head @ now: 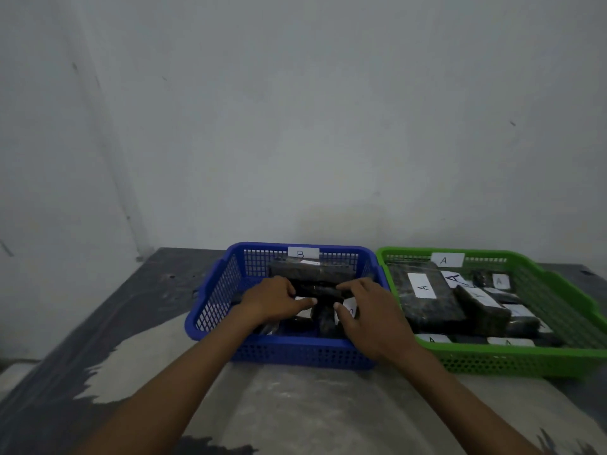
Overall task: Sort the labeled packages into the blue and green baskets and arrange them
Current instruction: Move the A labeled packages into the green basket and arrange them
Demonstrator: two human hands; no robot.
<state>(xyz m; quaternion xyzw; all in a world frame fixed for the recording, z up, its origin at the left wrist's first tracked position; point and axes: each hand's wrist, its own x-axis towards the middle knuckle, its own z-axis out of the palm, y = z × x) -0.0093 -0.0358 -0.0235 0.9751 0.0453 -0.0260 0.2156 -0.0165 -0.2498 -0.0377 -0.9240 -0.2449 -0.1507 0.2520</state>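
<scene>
Between both hands, dark wrapped package (pixel 317 288)

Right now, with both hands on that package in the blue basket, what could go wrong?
The left hand and right hand hold one dark package over a loose pile, so setting it down may leave it tilted. Its label is hidden, so a wrong sort could go unnoticed. The blue basket could slide against the green basket.
</scene>
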